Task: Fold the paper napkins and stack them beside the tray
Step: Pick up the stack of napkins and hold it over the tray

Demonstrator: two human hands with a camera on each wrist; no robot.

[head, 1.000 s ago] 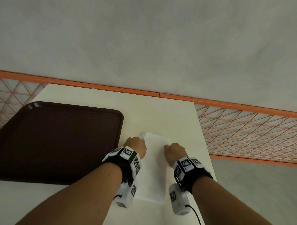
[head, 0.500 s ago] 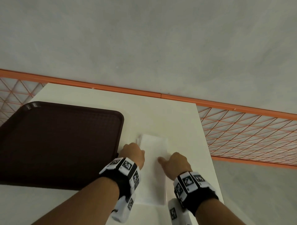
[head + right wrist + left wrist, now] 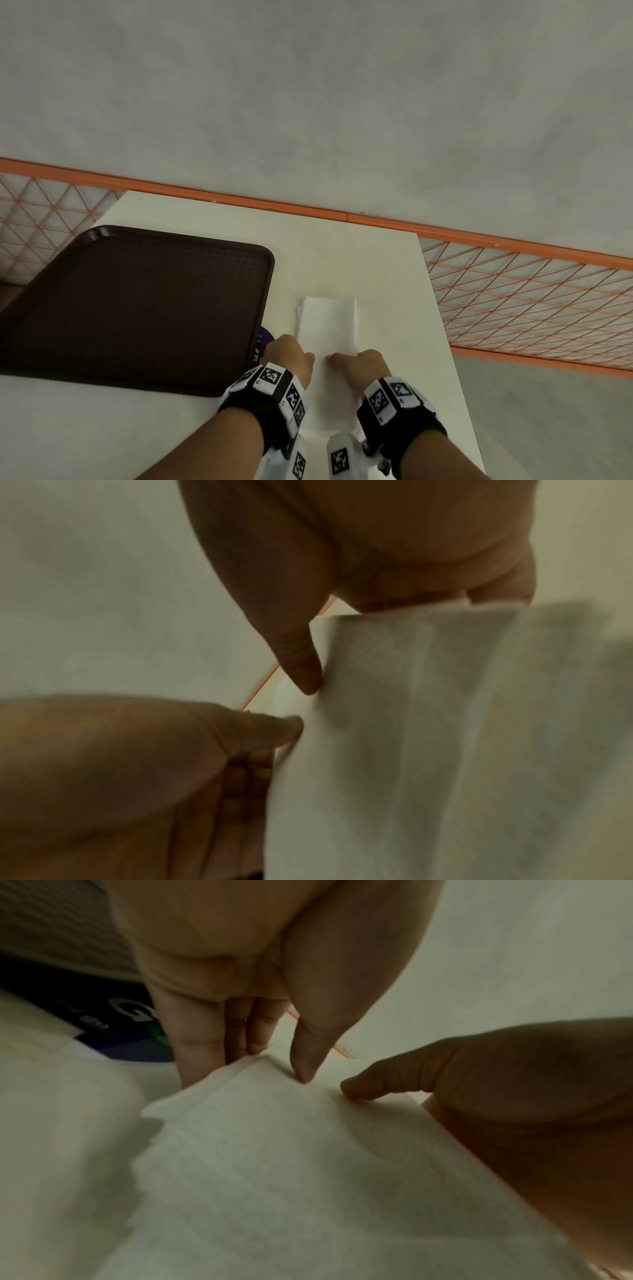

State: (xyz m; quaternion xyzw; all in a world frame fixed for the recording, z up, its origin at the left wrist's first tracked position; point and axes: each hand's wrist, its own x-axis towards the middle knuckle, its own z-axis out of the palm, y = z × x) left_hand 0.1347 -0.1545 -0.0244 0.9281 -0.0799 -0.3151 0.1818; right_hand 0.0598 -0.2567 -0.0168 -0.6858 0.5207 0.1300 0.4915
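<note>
the paper napkin (image 3: pixel 327 329) lies on the counter (image 3: pixel 376 274) just right of the tray (image 3: pixel 137 308), both hands' grip pinching its near edge, left hand (image 3: pixel 289 356), right hand (image 3: pixel 361 363); looks feather-light, floppy, tearable, so grab corners gently.

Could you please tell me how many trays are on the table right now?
1: the brown tray lies on the table's left part, beside the napkins.

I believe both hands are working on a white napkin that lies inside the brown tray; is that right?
Not quite. The head view shows the white napkin lying on the table to the right of the brown tray, not inside it. The left hand and right hand are indeed both on it.
</note>
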